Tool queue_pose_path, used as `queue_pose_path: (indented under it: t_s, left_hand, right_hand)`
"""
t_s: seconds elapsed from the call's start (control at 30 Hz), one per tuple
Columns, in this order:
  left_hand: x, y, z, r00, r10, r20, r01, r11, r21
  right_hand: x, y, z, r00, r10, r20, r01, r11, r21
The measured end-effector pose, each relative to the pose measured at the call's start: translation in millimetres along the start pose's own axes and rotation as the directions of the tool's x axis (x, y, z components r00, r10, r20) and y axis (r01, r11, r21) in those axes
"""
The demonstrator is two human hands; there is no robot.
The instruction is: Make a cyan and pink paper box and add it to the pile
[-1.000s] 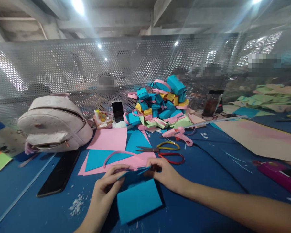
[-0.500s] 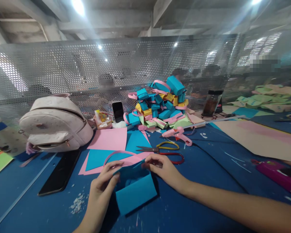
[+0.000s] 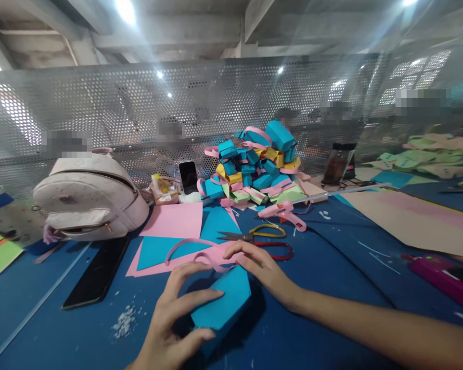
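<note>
A folded blue paper box is tilted just over the table in front of me, a smooth panel facing up. My left hand grips it from the left, fingers across the upper panel and thumb on the near side. At the far right edge my right hand holds it, its fingertips partly hidden behind the box. Curved pink paper strips lie just beyond the box, over pink and blue paper sheets. Scissors with yellow and red handles rest behind my right hand.
A pink glue gun with a cord lies past the scissors. Behind it rises a pile of paper boxes against a perforated metal screen. Leftward are a white backpack and a black phone; a magenta tool lies right.
The blue box has turned over: its open top faced up before, and now a closed panel does. My left hand has shifted its grip around it; my right hand stays at the far edge.
</note>
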State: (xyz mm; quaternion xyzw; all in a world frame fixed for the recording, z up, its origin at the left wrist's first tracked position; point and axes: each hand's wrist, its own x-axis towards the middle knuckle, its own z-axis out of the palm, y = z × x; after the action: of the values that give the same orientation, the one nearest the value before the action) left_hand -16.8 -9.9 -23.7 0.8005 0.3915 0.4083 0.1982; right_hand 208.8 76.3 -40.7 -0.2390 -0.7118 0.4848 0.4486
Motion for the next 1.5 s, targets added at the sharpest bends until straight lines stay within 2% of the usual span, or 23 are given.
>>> queue_pose_path:
  t_s: [0.3,0.4,0.5,0.57,0.7,0.77,0.9,1.03,1.23,1.4,1.5]
  left_hand:
    - [-2,3,2,0.993,0.084,0.080,-0.093,0.989,0.111]
    - [-2,3,5,0.997,0.064,0.032,-0.069,0.977,0.204]
    - [0,1,9,0.995,-0.012,-0.098,0.033,0.977,0.212]
    - [0,-2,10,0.983,-0.069,-0.167,0.095,0.984,0.149]
    - [1,-9,11,0.954,-0.234,-0.186,0.224,0.972,-0.078]
    - [1,-11,11,0.938,-0.290,-0.191,0.267,0.953,-0.140]
    - [0,-6,12,0.936,-0.307,-0.173,0.274,0.943,-0.190]
    - [1,-3,13,0.948,-0.299,-0.110,0.270,0.937,-0.221]
    - [1,-9,10,0.958,-0.249,-0.142,0.247,0.969,-0.031]
    - [2,-7,9,0.962,-0.249,-0.112,0.248,0.969,-0.019]
    - [2,-7,9,0.962,-0.249,-0.111,0.247,0.969,-0.025]
  right_hand:
    - [-4,-4,2,0.974,-0.015,0.226,0.000,0.998,0.065]
    - [-5,-7,2,0.968,-0.020,0.248,0.009,0.999,0.048]
    - [-5,-8,2,0.972,-0.029,0.235,0.022,0.999,0.032]
    - [-5,-8,2,0.978,-0.039,0.203,0.035,0.999,0.028]
    - [-6,-7,2,0.992,-0.043,0.122,0.041,0.999,0.015]
    - [-7,-6,3,0.993,-0.041,0.114,0.038,0.999,0.026]
    - [-6,-5,3,0.983,-0.057,0.173,0.043,0.996,0.081]
    - [-5,-6,3,0.977,-0.015,0.213,0.008,0.999,0.035]
    - [-3,-3,2,0.982,0.027,0.187,-0.020,0.999,-0.038]
    - [-1,-1,3,0.987,0.020,0.158,-0.017,1.000,-0.018]
    - [-1,-1,4,0.995,0.041,0.094,-0.044,0.998,0.033]
